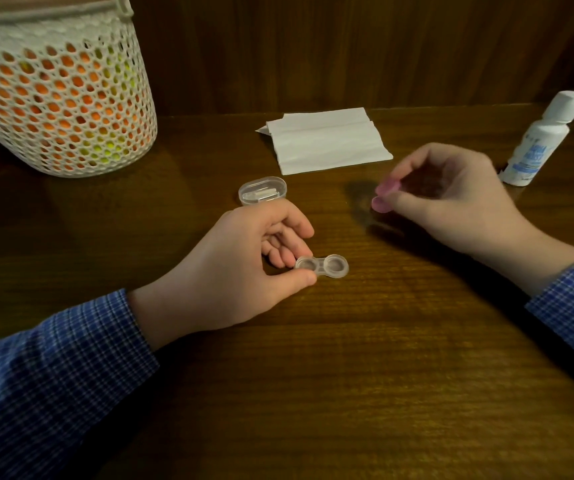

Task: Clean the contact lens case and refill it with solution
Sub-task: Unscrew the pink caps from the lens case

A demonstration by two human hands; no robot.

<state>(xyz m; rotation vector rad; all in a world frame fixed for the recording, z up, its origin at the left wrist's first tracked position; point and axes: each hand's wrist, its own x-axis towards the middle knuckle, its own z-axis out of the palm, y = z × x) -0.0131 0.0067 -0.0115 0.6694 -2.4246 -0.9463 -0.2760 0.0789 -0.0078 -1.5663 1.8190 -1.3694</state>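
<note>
A clear two-well contact lens case [323,267] lies uncapped on the wooden table [365,358]. My left hand [240,268] pinches its left end between thumb and fingers. To the right and slightly farther back, my right hand [451,199] holds pink caps [384,197] at its fingertips, just above the table. A white solution bottle [538,140] with a white cap stands at the far right. A folded white tissue [327,140] lies behind the hands.
A small clear plastic box [262,191] sits just behind my left hand. A white mesh basket [60,95] with orange and green contents stands at the far left. A wooden wall panel [347,46] closes off the table's back edge.
</note>
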